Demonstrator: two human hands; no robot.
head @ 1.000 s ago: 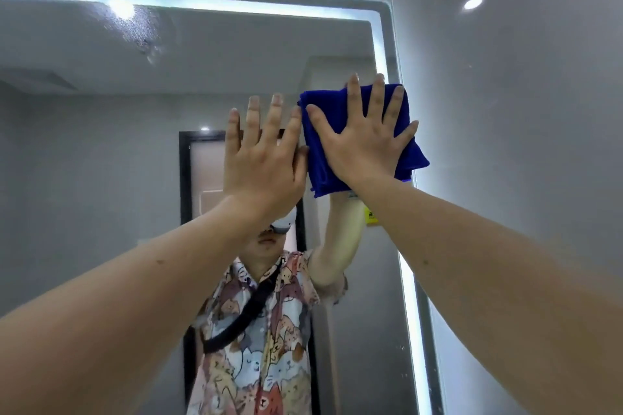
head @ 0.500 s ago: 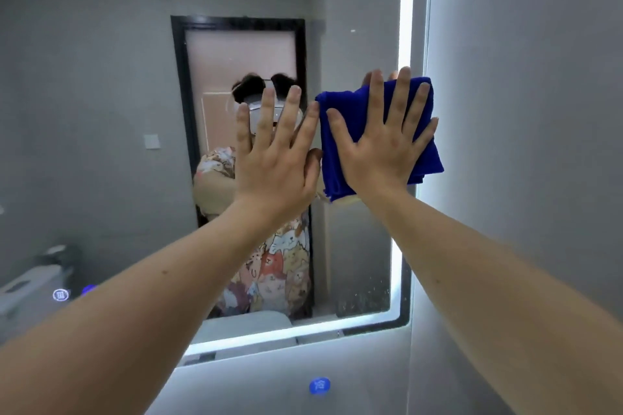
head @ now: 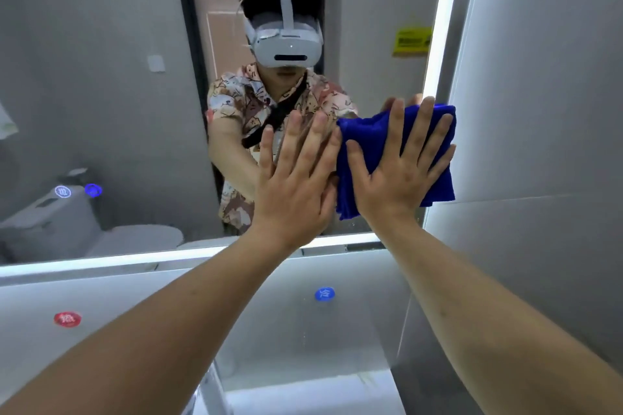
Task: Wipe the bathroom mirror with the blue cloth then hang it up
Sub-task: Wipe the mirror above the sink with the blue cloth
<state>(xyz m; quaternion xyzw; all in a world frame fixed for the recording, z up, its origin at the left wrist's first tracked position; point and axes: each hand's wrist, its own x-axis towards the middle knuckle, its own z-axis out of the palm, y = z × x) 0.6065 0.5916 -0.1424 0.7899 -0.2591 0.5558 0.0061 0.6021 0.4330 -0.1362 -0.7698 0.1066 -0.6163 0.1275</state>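
Observation:
The bathroom mirror (head: 101,94) fills the upper view, edged by a lit strip on its right and bottom. A folded blue cloth (head: 362,141) lies flat against the glass near the mirror's lower right corner. My right hand (head: 401,172) presses on the cloth with fingers spread. My left hand (head: 296,185) rests flat on the bare glass just left of the cloth, fingers apart, holding nothing. Part of the cloth is hidden under my right palm.
Grey wall panels (head: 539,111) stand right of the mirror. Below the mirror are a red round label (head: 67,318) and a blue round label (head: 324,294). A chrome tap (head: 210,391) rises at the bottom. The mirror reflects a person, a toilet and a door.
Both hands and the cloth have slid down the mirror's right side from the top corner to near the bottom edge. The view has tilted down with them.

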